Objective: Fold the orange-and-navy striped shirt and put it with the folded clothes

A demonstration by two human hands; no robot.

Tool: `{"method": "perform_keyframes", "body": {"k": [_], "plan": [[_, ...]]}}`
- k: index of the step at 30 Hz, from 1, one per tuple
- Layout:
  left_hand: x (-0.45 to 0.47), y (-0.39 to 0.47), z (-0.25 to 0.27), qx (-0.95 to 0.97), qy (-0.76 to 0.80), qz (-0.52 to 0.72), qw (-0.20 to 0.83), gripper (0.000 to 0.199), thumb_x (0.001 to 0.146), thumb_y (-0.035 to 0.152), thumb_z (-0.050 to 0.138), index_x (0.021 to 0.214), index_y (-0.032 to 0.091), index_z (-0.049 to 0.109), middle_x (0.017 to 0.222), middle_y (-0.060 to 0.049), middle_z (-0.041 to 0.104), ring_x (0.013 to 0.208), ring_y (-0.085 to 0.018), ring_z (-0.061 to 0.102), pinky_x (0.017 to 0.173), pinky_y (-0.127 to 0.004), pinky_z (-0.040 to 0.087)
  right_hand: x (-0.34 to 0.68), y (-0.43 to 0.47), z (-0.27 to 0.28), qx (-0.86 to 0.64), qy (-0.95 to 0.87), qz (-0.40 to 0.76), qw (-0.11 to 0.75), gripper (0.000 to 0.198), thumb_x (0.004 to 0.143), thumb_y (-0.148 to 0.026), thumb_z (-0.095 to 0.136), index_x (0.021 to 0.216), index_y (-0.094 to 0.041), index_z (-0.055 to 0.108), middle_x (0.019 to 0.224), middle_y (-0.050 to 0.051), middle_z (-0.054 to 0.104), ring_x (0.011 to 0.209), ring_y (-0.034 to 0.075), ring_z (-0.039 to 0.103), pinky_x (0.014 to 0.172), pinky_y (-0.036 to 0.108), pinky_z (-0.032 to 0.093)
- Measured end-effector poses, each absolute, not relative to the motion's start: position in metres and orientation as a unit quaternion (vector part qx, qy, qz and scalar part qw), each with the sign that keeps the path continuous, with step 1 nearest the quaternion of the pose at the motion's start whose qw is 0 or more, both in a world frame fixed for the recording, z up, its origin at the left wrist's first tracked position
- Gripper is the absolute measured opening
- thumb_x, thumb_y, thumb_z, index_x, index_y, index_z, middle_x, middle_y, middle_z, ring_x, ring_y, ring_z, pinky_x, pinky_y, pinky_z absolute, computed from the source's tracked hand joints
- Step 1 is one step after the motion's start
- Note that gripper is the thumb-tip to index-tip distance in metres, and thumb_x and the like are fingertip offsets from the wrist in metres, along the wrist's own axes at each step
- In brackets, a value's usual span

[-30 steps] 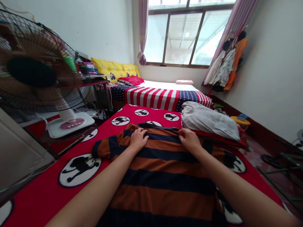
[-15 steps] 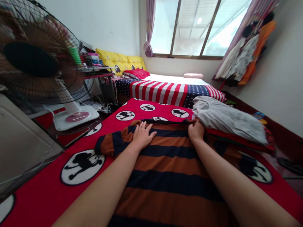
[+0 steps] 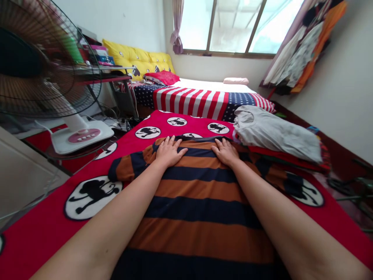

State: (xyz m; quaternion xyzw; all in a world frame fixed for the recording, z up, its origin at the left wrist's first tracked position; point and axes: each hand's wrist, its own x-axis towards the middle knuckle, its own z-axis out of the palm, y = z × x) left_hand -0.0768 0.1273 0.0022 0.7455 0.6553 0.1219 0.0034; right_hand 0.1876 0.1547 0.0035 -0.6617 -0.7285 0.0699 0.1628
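Observation:
A brown and navy striped shirt [image 3: 201,190] lies spread on a red blanket [image 3: 52,245] printed with black figures in white circles. Its collar end points away from me and its short sleeves reach out to both sides. My left hand [image 3: 170,151] rests flat on the shirt near the left shoulder, fingers spread. Near the right side of the collar, my right hand [image 3: 225,151] also lies flat with its fingers apart. Neither hand grips the cloth.
Folded clothes with a grey shirt [image 3: 274,130] on top sit at the right. A fan [image 3: 43,77] stands at the left, by a small desk [image 3: 116,74]. Behind is a bed with a flag-patterned cover [image 3: 192,101]. Clothes [image 3: 305,54] hang by the window.
My right hand has let go of the collar edge, moved slightly left and flattened on the shirt. My left hand stays on the left shoulder area. The view has shifted a little.

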Motion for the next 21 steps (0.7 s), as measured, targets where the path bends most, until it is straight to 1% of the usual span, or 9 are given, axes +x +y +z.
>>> {"method": "perform_keyframes", "body": {"k": [3,5,8,11,13,15,16,18,21], "plan": [[-0.077,0.125,0.003,0.749,0.652,0.118,0.007,0.074,0.089,0.071,0.026,0.147,0.026,0.037,0.157,-0.007,0.026,0.145,-0.031,0.019,0.116,-0.046,0.017,0.189,0.149,0.010,-0.641,-0.739,0.086,0.189,0.058,0.092,-0.044,0.049,0.141,-0.015,0.045,0.153,0.017,0.033,0.141,0.031,0.029,0.114,0.046,0.022],[-0.077,0.123,0.005,0.752,0.650,0.108,0.015,0.075,0.089,0.071,0.025,0.148,0.025,0.035,0.158,-0.008,0.024,0.146,-0.031,0.018,0.116,-0.046,0.017,0.189,0.138,0.019,-0.616,-0.750,0.097,0.221,0.056,0.090,-0.037,0.054,0.140,-0.013,0.045,0.149,0.016,0.039,0.138,0.027,0.036,0.112,0.040,0.029],[-0.078,0.123,0.008,0.756,0.646,0.099,0.025,0.076,0.090,0.069,0.025,0.149,0.022,0.033,0.158,-0.011,0.022,0.146,-0.031,0.015,0.116,-0.046,0.016,0.192,0.103,0.032,-0.574,-0.762,0.106,0.279,0.048,0.091,-0.031,0.051,0.135,-0.014,0.048,0.138,0.012,0.054,0.126,0.018,0.051,0.105,0.030,0.039],[-0.078,0.123,0.013,0.761,0.640,0.097,0.036,0.076,0.090,0.068,0.028,0.149,0.020,0.033,0.158,-0.014,0.021,0.146,-0.034,0.011,0.116,-0.050,0.016,0.207,0.048,0.040,-0.545,-0.769,0.113,0.316,0.034,0.090,-0.029,0.051,0.121,-0.017,0.058,0.124,0.008,0.064,0.113,0.017,0.059,0.097,0.028,0.046],[-0.078,0.119,0.020,0.766,0.633,0.095,0.050,0.074,0.091,0.066,0.029,0.149,0.019,0.034,0.157,-0.016,0.020,0.146,-0.037,0.010,0.114,-0.053,0.018,0.225,0.006,0.041,-0.533,-0.764,0.122,0.343,0.026,0.086,-0.025,0.054,0.110,-0.020,0.063,0.116,0.007,0.066,0.108,0.019,0.062,0.091,0.029,0.048],[-0.077,0.108,0.026,0.776,0.620,0.097,0.059,0.072,0.092,0.061,0.032,0.149,0.018,0.032,0.157,-0.018,0.019,0.146,-0.037,0.009,0.113,-0.053,0.020,0.249,-0.036,0.038,-0.539,-0.747,0.128,0.368,0.019,0.086,-0.024,0.053,0.102,-0.021,0.064,0.109,0.006,0.067,0.101,0.020,0.063,0.085,0.030,0.051],[-0.077,0.099,0.029,0.783,0.611,0.099,0.061,0.071,0.092,0.059,0.035,0.150,0.018,0.030,0.158,-0.017,0.018,0.146,-0.036,0.008,0.113,-0.052,0.021,0.262,-0.056,0.036,-0.550,-0.737,0.128,0.371,0.017,0.087,-0.025,0.051,0.098,-0.021,0.063,0.105,0.006,0.067,0.097,0.020,0.064,0.081,0.030,0.051],[-0.076,0.072,0.032,0.805,0.580,0.105,0.062,0.070,0.092,0.055,0.040,0.151,0.020,0.026,0.159,-0.015,0.015,0.147,-0.032,0.008,0.114,-0.048,0.022,0.285,-0.091,0.032,-0.583,-0.725,0.125,0.345,0.014,0.088,-0.027,0.051,0.092,-0.021,0.063,0.096,0.006,0.067,0.086,0.019,0.064,0.072,0.029,0.051],[-0.077,0.022,0.025,0.846,0.517,0.118,0.062,0.064,0.092,0.048,0.043,0.149,0.022,0.032,0.158,-0.012,0.022,0.147,-0.029,0.013,0.115,-0.047,0.023,0.303,-0.132,0.026,-0.613,-0.720,0.126,0.299,0.013,0.088,-0.029,0.052,0.089,-0.022,0.063,0.089,0.004,0.066,0.078,0.019,0.063,0.067,0.029,0.049]]}}
